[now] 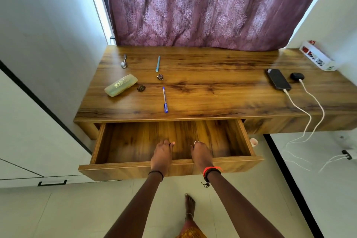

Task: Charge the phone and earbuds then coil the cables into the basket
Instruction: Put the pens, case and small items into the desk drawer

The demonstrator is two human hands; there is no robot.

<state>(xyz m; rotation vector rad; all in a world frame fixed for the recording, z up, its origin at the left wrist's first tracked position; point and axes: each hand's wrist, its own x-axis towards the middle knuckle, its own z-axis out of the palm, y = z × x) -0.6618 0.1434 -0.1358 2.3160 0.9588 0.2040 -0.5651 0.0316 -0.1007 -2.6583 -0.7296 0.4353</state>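
Observation:
A black phone lies at the right of the wooden desk with a white cable plugged into its near end. Beside it sits the black earbuds case, joined to a second white cable. Both cables hang over the desk edge and run to a plug at the right wall. No basket is in sight. My left hand and my right hand lie over the front panel of the open drawer, fingers curled down inside it. The drawer holds nothing visible.
On the desk's left half lie a green glasses case, a spoon, a teal pen, a blue pen and two small dark items. A white box stands at the back right. White cupboards flank the left.

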